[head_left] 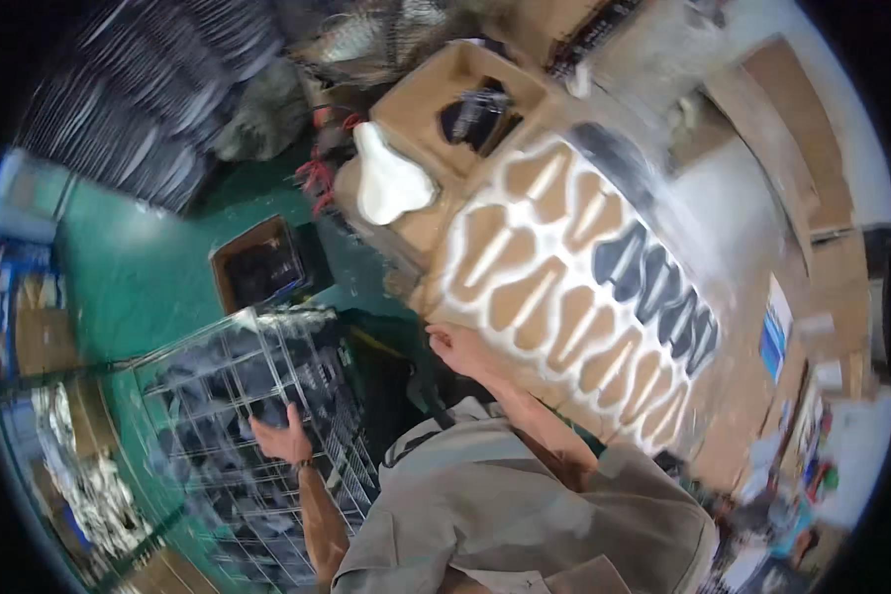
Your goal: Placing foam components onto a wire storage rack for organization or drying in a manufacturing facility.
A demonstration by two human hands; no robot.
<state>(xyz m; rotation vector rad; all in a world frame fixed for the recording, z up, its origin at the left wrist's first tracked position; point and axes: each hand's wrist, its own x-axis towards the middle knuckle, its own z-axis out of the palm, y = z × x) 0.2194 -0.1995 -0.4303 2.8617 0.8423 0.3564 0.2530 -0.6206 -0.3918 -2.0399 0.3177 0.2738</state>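
My left hand point(282, 438) is over a wire mesh cage point(252, 322) filled with dark, soft-looking pieces point(208, 381). Its thumb and fingers are apart, and nothing shows in them. At the near left edge of a cardboard-covered table point(554, 391), my right hand point(455, 348) has its fingers curled closed; whatever they hold, if anything, cannot be made out. White outlines of bicycle-saddle shapes mark the cardboard beside that hand. Several black saddle-shaped pieces point(621, 265) lie in a row along the table's far side. A white saddle-shaped form point(391, 180) sits at the table's far left corner.
An open cardboard box point(421, 84) with a dark item stands behind the white form. On the green floor point(134, 257) is a smaller box point(230, 282) with black contents. Stacked dark sheets point(119, 109) fill the far left. Cardboard panels point(797, 129) stand at the right.
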